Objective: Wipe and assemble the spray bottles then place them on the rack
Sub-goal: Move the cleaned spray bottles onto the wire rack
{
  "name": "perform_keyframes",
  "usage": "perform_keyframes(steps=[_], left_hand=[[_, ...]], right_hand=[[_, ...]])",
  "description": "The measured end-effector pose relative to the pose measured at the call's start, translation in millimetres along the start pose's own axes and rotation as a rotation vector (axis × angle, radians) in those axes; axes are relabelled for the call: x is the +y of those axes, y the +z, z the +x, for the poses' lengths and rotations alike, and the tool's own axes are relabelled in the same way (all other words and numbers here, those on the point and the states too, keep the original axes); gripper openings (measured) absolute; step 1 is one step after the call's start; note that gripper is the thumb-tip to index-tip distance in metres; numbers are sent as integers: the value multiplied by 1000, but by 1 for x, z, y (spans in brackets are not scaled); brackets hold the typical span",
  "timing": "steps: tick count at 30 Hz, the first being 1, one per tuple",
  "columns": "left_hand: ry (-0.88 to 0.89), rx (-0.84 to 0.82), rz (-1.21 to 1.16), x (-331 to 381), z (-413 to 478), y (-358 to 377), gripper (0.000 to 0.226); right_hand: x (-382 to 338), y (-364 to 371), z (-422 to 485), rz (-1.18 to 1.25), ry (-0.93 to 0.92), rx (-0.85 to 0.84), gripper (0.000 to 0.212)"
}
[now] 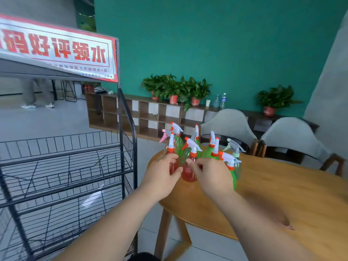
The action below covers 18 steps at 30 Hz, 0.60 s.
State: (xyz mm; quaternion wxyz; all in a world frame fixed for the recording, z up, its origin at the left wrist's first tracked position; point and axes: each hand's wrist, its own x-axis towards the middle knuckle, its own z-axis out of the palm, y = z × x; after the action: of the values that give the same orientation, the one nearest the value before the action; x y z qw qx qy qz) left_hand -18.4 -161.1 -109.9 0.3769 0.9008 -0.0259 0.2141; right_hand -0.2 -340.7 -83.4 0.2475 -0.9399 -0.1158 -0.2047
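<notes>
Several spray bottles with white-and-orange trigger heads stand clustered at the near-left end of the wooden table (282,194). My left hand (162,176) curls around a red bottle (171,150) at the left of the cluster. My right hand (211,176) grips a second red bottle (189,174) at its middle. Green bottles (178,144) stand behind and to the right, and a pale green one (236,153) is at the far right. The black wire rack (75,166) stands left of the table, its shelves bare.
A red-and-white sign (56,48) tops the rack. Two grey chairs (229,125) stand behind the table. A low wooden shelf unit (150,117) with potted plants and water bottles runs along the green wall. A person's legs (35,95) show far left.
</notes>
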Motion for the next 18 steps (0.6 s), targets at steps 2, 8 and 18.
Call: perform_keyframes(steps=[2, 8, 18], left_hand=[[16, -32, 44, -1, 14, -9, 47], [-13, -84, 134, -8, 72, -13, 64], [-256, -272, 50, -39, 181, 11, 33]], right_hand=[[-9, -1, 14, -40, -20, -35, 58], [-21, 11, 80, -270, -96, -87, 33], [-2, 49, 182, -442, 102, -379, 25]])
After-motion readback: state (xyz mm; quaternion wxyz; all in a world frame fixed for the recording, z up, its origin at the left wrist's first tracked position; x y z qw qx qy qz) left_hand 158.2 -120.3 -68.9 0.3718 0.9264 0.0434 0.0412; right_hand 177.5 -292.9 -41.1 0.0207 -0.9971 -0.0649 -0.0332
